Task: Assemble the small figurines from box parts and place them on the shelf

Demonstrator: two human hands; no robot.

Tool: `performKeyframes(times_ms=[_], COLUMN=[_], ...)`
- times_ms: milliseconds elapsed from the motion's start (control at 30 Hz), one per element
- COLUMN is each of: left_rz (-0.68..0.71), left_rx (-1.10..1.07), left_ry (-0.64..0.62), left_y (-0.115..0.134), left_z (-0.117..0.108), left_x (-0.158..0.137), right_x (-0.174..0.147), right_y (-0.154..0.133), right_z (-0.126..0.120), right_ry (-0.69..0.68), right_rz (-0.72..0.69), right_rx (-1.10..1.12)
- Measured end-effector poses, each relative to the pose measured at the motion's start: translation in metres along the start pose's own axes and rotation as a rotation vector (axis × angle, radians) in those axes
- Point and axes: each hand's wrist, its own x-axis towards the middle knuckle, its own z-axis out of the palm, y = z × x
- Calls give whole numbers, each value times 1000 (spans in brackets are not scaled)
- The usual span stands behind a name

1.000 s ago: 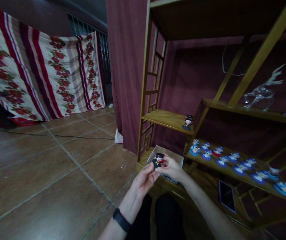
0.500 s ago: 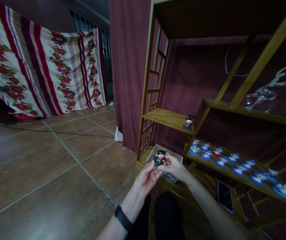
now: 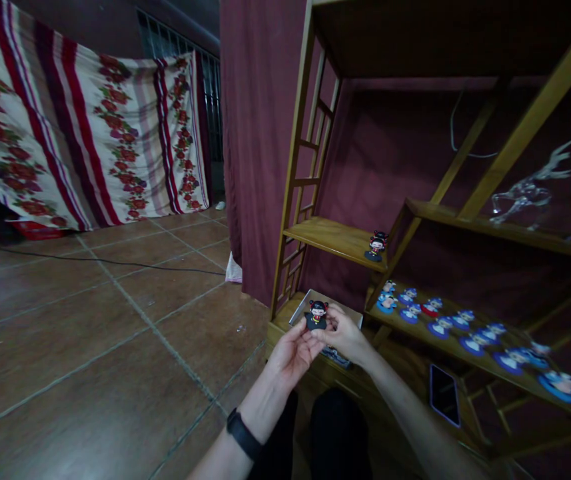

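Between my two hands is a small figurine (image 3: 318,313) with black hair, red hair ties and a dark base. My left hand (image 3: 292,353), palm up, pinches the base from the left. From the right, my right hand (image 3: 348,337) grips the same figurine, its fingers partly behind it. Just beyond and below them lies an open shallow box (image 3: 350,313) on the bottom of the wooden shelf unit. Similar black-haired figurines (image 3: 376,247) stand at the right end of the small shelf (image 3: 335,237) above.
Several blue-based figurines (image 3: 475,341) line a lower shelf at the right. A phone (image 3: 444,395) lies under them. A clear deer ornament (image 3: 530,197) stands higher up. Tiled floor (image 3: 115,347) with a black cable (image 3: 90,259) stretches left, and a purple curtain (image 3: 260,147) hangs beside the shelves.
The figurine has been turned a little, so its front faces me more squarely. Both hands keep their hold, and the view has shifted slightly.
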Motion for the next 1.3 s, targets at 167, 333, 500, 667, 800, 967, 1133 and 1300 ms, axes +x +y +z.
performKeyframes(times_ms=[167,333,500,667,800,967,1133,1300], left_rz=[58,96,127,115,92,125,136,115], left_rx=[131,240,299,301,312,352,395,393], left_ry=[117,200,179,202,212,225,247,241], left_y=[0,3,4,6,6,5,7,16], left_z=[0,2,-2,-1,-2,-6,-1,3], left_x=[0,-4,-5,-5,-4,-4,-5,-7], right_x=[-3,-4,-4,-4,-3,0,2,6], right_y=[4,8,9,9,12,14,9,-5], right_z=[10,20,26,27,26,26,28,25], right_ry=[32,50,73,73,25,-18,-39,-26], right_rz=[-24,-12,0,3,32,21,41,29], right_rx=[-59,-62,-72,-76,-61,-19,86,153])
